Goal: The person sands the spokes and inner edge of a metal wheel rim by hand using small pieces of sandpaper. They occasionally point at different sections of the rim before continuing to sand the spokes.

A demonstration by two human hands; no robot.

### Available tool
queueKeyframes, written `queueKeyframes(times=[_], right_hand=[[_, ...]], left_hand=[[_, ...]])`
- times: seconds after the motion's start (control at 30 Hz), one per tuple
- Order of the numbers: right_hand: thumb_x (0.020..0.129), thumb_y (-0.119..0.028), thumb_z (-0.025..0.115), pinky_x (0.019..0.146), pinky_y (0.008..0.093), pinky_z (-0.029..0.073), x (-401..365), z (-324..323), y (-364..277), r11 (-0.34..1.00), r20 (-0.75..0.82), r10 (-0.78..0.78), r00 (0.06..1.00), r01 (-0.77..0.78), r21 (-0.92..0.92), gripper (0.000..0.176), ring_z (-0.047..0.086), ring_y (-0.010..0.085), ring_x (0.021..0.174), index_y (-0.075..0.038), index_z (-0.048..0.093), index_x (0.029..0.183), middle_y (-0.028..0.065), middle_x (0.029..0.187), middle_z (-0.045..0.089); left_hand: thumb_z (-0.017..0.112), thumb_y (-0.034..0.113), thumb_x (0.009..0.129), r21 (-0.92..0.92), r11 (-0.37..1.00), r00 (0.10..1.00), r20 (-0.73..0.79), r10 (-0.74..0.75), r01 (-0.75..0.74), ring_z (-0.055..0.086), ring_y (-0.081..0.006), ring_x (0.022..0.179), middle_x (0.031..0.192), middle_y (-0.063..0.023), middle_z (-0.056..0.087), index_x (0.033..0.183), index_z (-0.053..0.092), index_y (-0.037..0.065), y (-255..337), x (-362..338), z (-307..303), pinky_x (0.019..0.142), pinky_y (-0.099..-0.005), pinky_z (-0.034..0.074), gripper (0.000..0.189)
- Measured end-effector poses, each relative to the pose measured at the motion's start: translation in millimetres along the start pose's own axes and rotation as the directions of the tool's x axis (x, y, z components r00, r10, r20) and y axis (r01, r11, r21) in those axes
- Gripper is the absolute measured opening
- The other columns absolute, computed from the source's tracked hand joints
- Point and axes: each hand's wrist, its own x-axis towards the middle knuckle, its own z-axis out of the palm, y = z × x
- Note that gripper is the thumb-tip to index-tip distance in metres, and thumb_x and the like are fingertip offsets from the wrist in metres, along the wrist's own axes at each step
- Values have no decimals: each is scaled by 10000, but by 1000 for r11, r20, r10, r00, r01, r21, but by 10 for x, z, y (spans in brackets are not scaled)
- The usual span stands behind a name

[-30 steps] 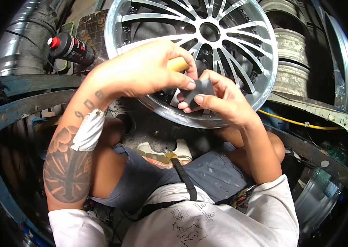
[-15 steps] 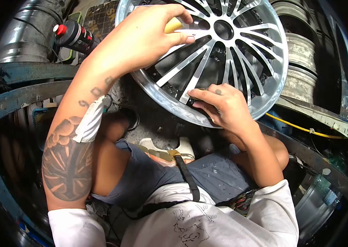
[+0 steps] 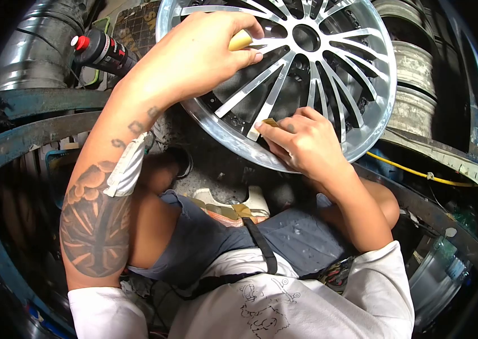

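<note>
Seated person at work on an alloy wheel (image 3: 375,85), which stands tilted in front of the knees. The left hand (image 3: 193,53) lies over the upper spokes, fingers curled tight around a yellow block (image 3: 240,39) that shows only at its end between thumb and forefinger. The right hand (image 3: 301,141), half closed, pinches a small piece of sandpaper (image 3: 270,122) and presses it against the foot of a spoke, just inside the lower rim. A red-capped spray bottle (image 3: 100,51) lies left of the wheel; a yellow cable (image 3: 419,172) runs below its right side.
</note>
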Motion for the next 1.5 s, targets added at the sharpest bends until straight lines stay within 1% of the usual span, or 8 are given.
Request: queueKeyframes(times=[0.17,0.23,0.37,0.47,0.67,0.87,1.03,1.5], right_hand=[[846,-143,838,672,339,490,14,-13,73,995,-56,-88,995,90,37,264,576,209,601,-190,826,1105,-10,661,588],[846,-151,838,673,338,485,4,-42,87,997,-24,-76,997,77,25,265,575,206,608,-198,828,1107,-10,658,577],[856,-189,834,683,338,480,6,-84,120,996,58,-18,998,13,89,259,568,204,612,-214,828,1115,-6,656,565],[855,-183,826,689,344,480,-31,6,134,991,-27,-47,999,50,122,267,558,207,604,-216,828,1120,0,641,550],[790,-68,770,716,351,480,-22,70,184,983,-22,-43,999,46,177,342,588,210,613,-206,825,1098,-23,659,614],[755,-50,753,727,360,470,-51,56,185,983,31,-6,1000,0,186,366,612,205,635,-208,821,1078,-44,701,653],[743,-59,741,762,359,468,-47,30,159,990,67,-11,998,2,143,386,618,207,674,-207,815,1093,-28,736,646],[794,-73,715,829,359,483,-50,-23,63,988,108,68,992,-81,128,324,654,221,709,-208,824,1067,-16,818,747]], left_hand=[[755,306,930,19,998,995,71,-65,64,736,-382,1016,1060,-211,764,1185,744,47,57,-10,-86,912,-442,562,364],[696,266,986,25,991,987,98,125,-128,718,-230,840,982,-132,767,1162,725,34,-65,27,-102,746,-348,553,292],[750,303,935,45,980,968,153,-201,196,740,-381,1017,1046,-208,768,1179,755,66,152,-1,-91,921,-444,563,341],[759,236,958,56,996,996,64,-69,66,678,-248,737,830,-150,711,1217,709,38,22,-26,-5,729,-394,546,330],[742,305,939,91,985,984,88,-152,144,743,-388,1017,1059,-219,765,1165,760,64,96,8,-77,921,-452,564,331],[751,244,965,23,996,994,58,-87,86,719,-238,879,955,-138,738,1175,715,51,-23,-16,-149,811,-387,555,287],[747,254,975,33,958,946,147,-288,286,666,-173,801,886,-102,690,1165,707,56,71,-51,-184,760,-353,541,277],[729,216,975,204,970,982,108,-153,129,667,-197,681,757,-135,674,1160,701,40,178,-84,-63,674,-373,530,257]])
